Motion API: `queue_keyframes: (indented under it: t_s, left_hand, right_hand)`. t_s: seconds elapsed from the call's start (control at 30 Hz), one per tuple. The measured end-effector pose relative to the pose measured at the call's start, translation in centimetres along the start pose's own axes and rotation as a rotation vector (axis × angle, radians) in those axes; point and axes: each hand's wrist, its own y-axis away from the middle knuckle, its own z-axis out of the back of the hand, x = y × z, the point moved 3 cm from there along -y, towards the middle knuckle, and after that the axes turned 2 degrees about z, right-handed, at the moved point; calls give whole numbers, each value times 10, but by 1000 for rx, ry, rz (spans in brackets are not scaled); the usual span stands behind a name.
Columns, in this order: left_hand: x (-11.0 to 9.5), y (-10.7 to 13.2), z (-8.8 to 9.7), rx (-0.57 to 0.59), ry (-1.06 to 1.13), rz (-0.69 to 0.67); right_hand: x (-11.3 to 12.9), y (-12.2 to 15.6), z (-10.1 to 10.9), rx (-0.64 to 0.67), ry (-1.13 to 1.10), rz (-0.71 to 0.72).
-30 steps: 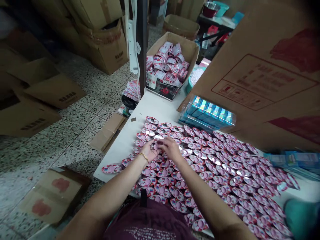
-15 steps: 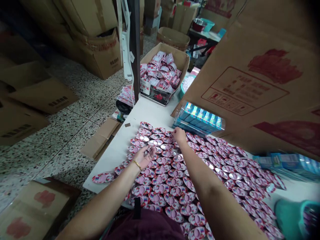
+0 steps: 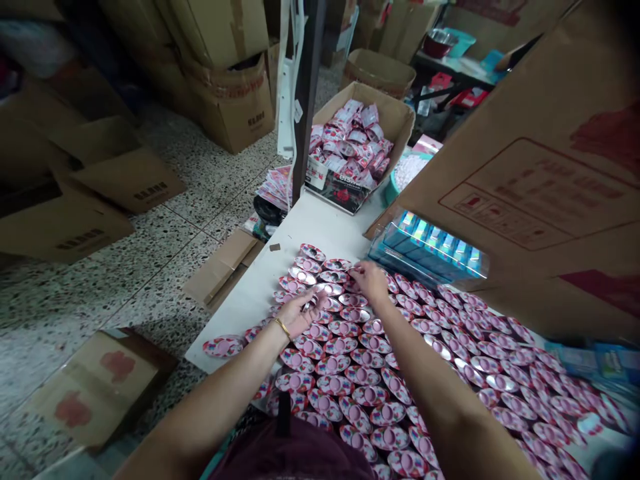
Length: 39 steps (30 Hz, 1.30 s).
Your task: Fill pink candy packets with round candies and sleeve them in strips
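Pink oval blister cards point(image 3: 350, 347) cover the near half of the white desk point(image 3: 320, 223), laid out in overlapping rows so each clear bubble faces up and stays within reach. The right hand point(image 3: 371, 280) stretches to the far rows, fingers curled down and pinching at a card there, palm turned to the desk. The left hand point(image 3: 299, 313) sits nearer, palm half up and fingers loosely cupped around something small and shiny; I cannot tell just what it is. A gold bangle point(image 3: 283, 327) rides that wrist.

Just beyond the cards lies a clear-wrapped pack of blue boxes point(image 3: 429, 245), tucked against a large leaning cardboard sheet point(image 3: 525, 173). At the desk's far end an open carton point(image 3: 395, 117) brims with pink-and-white packets point(image 3: 350, 143), close enough to draw from. A dark post point(image 3: 306, 93) stands by it. Flattened cartons point(image 3: 100, 193) lie on the speckled floor point(image 3: 165, 267) to the left.
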Motion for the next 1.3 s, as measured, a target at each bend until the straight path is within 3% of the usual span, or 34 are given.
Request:
queue_keyframes:
  t_s: [0.1, 0.17, 0.27, 0.33, 0.47, 0.53, 0.67, 0.83, 0.97, 1.03, 1.17, 1.23, 1.3]
  left_hand:
    - [3, -4, 4, 36, -103, -36]
    - [6, -3, 4, 72, -165, -33]
    - [10, 3, 1, 134, -206, -4]
    - [10, 6, 3, 102, -212, -6]
    - [5, 11, 12, -25, -215, -61]
    - [2, 14, 18, -46, -211, -82]
    - [-6, 18, 26, -93, -175, -101]
    - [-15, 17, 22, -75, -60, -110]
    - [-19, 12, 18, -63, 3, -104]
    - [-19, 9, 17, -41, -20, -105]
    - [-12, 5, 16, 59, -104, -143]
    - [-5, 6, 16, 75, -135, -119]
    - [0, 8, 17, 63, -144, -80]
  right_hand:
    - [41, 38, -16, 128, -373, 433]
    - [53, 53, -26, 247, -533, 485]
    - [44, 53, -33, 307, -668, 305]
    - [31, 39, -29, 253, -615, 170]
    - [18, -9, -11, 63, -90, -36]
    - [21, -32, -8, 68, 80, -83]
    - [31, -66, -18, 159, 193, -132]
    - [26, -78, -27, 224, 254, -175]
    - [31, -52, -22, 122, 212, -123]
    - [43, -25, -24, 67, 117, -2]
    - [75, 34, -41, 181, -244, 405]
    - [78, 51, -45, 244, -327, 468]
    - [71, 55, -42, 235, -346, 419]
